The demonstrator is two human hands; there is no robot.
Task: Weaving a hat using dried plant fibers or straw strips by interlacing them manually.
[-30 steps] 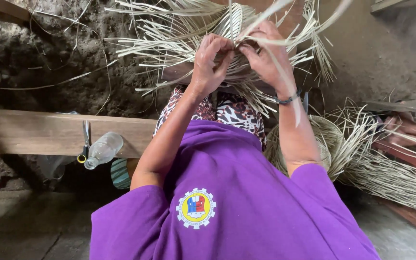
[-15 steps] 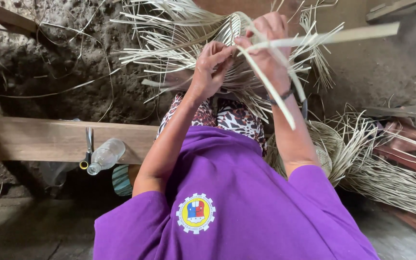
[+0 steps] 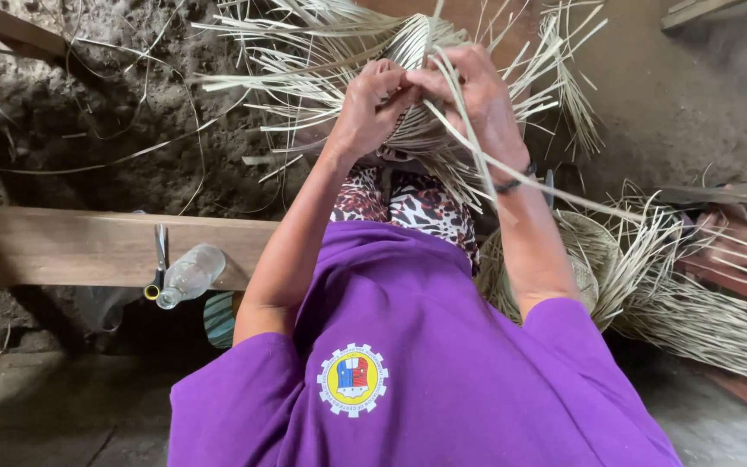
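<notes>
While both hands pinch pale strips | left hand [image 3: 372,108] and right hand [image 3: 477,104] grasping the half-woven straw piece [image 3: 330,60] | held above lap | plastic bottle [image 3: 190,273] on bench [image 3: 54,246]

A long wooden beam [image 3: 62,251] runs across the left side. Against its front edge lean a clear plastic bottle [image 3: 190,274] and a pair of scissors with yellow handles [image 3: 159,259] — they are just beside each other. On the right lies a finished woven hat [image 3: 585,259], and near it a heap of loose pale straw [image 3: 711,311]. The ground behind is bare earth [image 3: 105,130].
</notes>
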